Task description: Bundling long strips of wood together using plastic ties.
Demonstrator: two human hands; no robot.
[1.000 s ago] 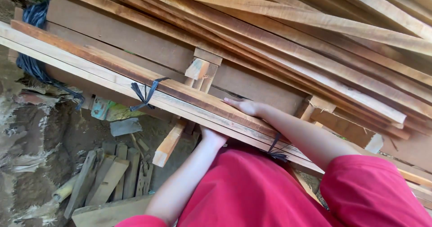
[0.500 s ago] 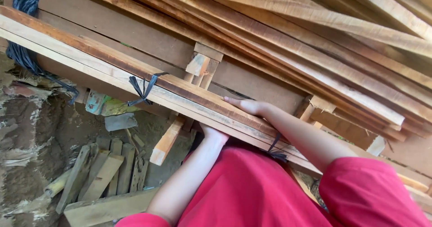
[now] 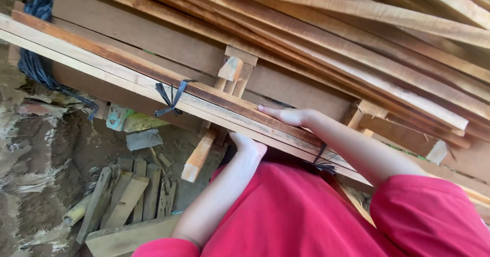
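Reaching forward from red sleeves, both bare arms meet a tied bundle of long planks [image 3: 127, 76]. The right hand [image 3: 288, 116] lies flat on the bundle's upper face, palm down, fingers straight and together, pointing toward the left of the view; the forearm runs back and down to the right. The left hand [image 3: 246, 143] comes up from below with the wrist bent, pressed against the bundle's underside; its fingers are hidden behind the wood, so I cannot tell whether they curl around the edge or just push flat against it. So the bundle sits between the two hands, right on top, left beneath, just in front of the person's red shirt [image 3: 286, 211].

The bundle's long axis runs diagonally, from the upper left corner of the view down to the lower right, past the right arm. Two dark straps bind it: one knotted strap [image 3: 170, 98] well to the left of the hands, another strap [image 3: 321, 160] just beside the right forearm.

Behind it stands a wide brown board [image 3: 153, 48], with short wooden blocks [image 3: 232, 71] near its middle, and above that a heap of loose pale slats [image 3: 357, 37] slanting the same way. Below left, on the dirt ground [image 3: 46, 145], lie short offcuts [image 3: 127, 193], and a blue-black cord [image 3: 35, 63] hangs at the far left.
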